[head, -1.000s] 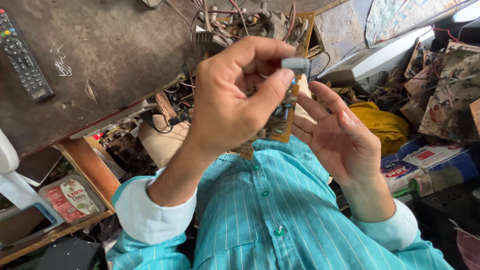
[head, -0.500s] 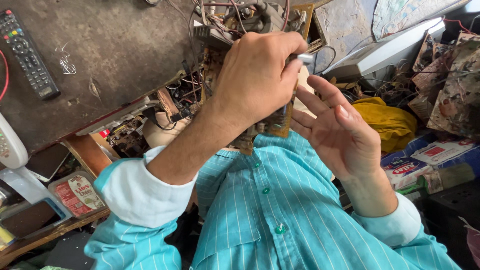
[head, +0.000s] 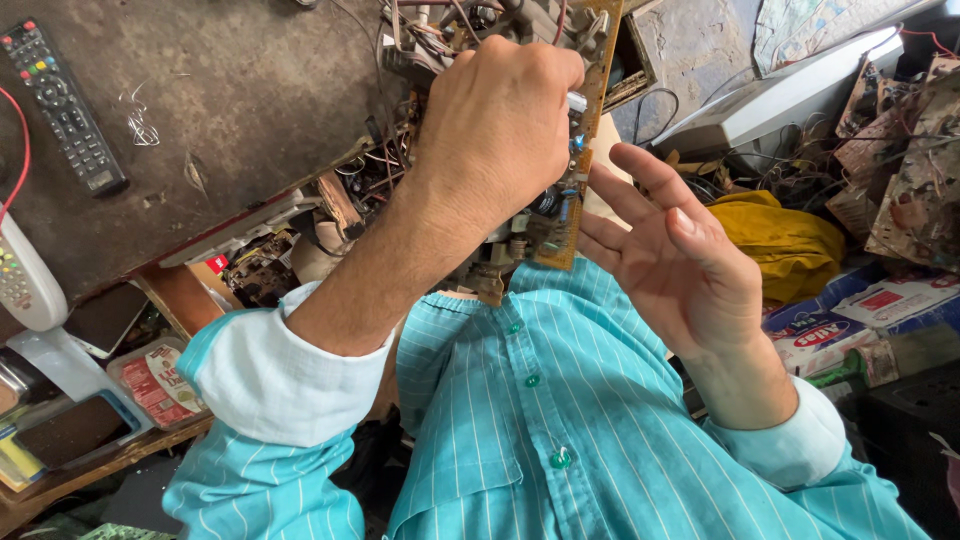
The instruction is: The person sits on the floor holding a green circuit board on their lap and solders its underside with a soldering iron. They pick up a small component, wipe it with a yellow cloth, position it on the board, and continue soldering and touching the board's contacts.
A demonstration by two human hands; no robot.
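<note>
The left hand (head: 500, 120) has moved from mid-air onto the upright circuit board (head: 585, 130) and is pinching a small grey part (head: 577, 101) against it, fitting unfinished, while the right hand (head: 680, 270) is bracing behind, fingers spread.

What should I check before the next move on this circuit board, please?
1. Left hand grip on the small pale part: ok, fist closed around it.
2. Part meeting the circuit board: cannot tell, the fist hides the contact.
3. Right hand steadying the board: not ok, it is open, fingers spread beside the edge.
4. Clear sight of the board's components: not ok, mostly hidden behind the left hand.
5. Loose wires away from the work: not ok, tangled close above the fist.
</note>
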